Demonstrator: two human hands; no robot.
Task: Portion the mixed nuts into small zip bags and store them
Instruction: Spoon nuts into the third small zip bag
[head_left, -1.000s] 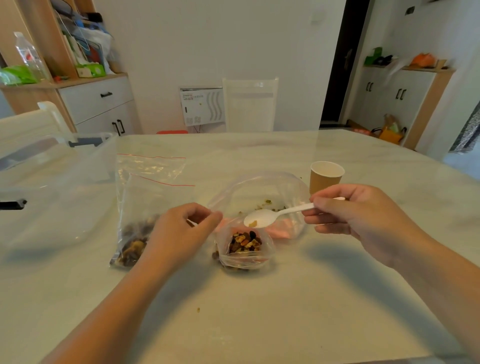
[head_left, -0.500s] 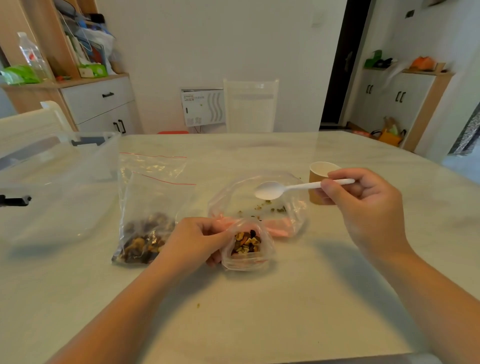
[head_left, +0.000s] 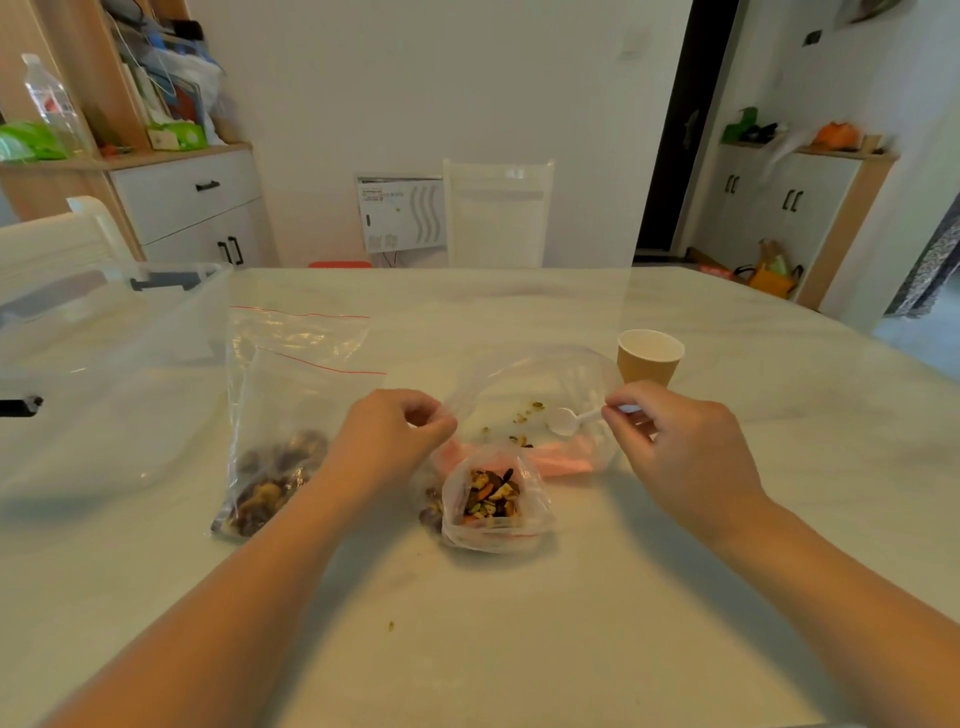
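Right hand: pinches the handle of a small white plastic spoon, long axis running 9 to 3 o'clock, bowl inside the large clear, nearly emptied zip bag.
Left hand: fingers curled at that bag's mouth; whether it grips the film cannot be told.
Small clear zip bag of mixed nuts: open, at 6 o'clock between both hands, left nearer.
Surface: pale marble.
Spoon contents: unclear.

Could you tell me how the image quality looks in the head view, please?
Head view: wide-angle distortion bends the door frame and table edges; soft daylight, faint shadows beside the small zip bag; glare on the clear bags; the spoon looks slightly blurred.
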